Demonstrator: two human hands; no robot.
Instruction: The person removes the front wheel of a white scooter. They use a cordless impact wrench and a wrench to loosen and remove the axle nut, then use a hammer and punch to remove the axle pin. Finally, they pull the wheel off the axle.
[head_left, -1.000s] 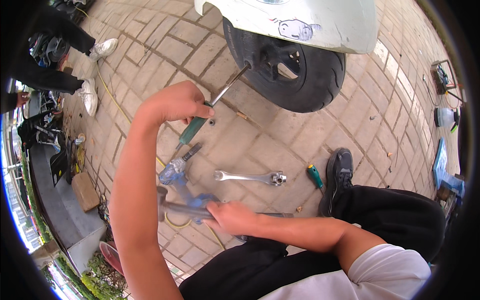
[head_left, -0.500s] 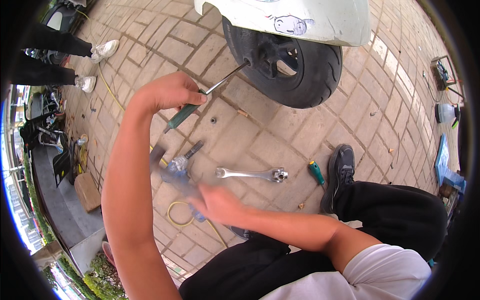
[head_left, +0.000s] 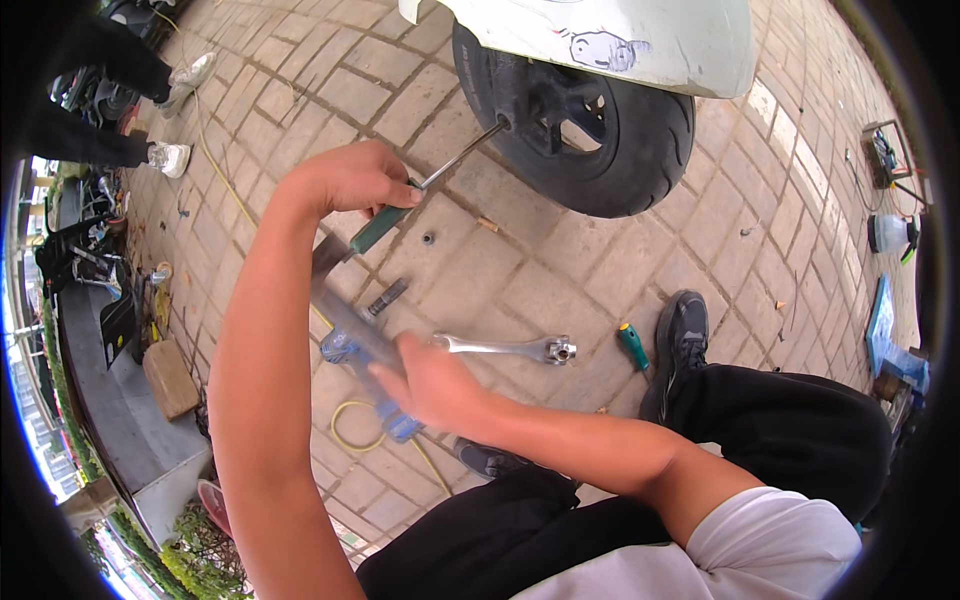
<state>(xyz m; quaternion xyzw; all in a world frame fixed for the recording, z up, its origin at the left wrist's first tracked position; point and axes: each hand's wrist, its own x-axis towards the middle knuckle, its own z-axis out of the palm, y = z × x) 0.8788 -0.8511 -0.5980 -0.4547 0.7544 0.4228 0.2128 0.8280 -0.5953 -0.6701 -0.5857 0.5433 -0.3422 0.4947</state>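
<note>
Paving: tan bricks (head_left: 585,262) covered the ground, with dark joints and a scatter of small debris; a paler strip ran along the upper right.
Roadside: grey steps (head_left: 115,405) rose on the left, a brown block (head_left: 172,382) lying on them and greenery below; a bystander's white shoe (head_left: 168,158) stood near a yellow cord (head_left: 222,182).
Wheel: the black wheel (head_left: 640,150) rested on the bricks under a white panel (head_left: 695,55) bearing a small drawing.
Left hand: the left hand (head_left: 358,182) was closed round the green-handled screwdriver (head_left: 378,230), whose shaft slanted up to a dark boss beside the wheel's hub.
Right hand: the right hand (head_left: 435,388) was wrapped round the handle of a hammer (head_left: 350,318), its head beside the screwdriver's butt.
Ground tools: a double-ended wrench (head_left: 500,347) lay between the hands and a smaller screwdriver (head_left: 633,346), near the person's shoe (head_left: 684,342).
Blur: the hammer was smeared, so contact with the butt could not be told; it partly covered a blue power tool (head_left: 338,347).
Hidden: the screwdriver's tip could not be made out, nor most left fingers.
Cut off: the panel ran past the top edge.
</note>
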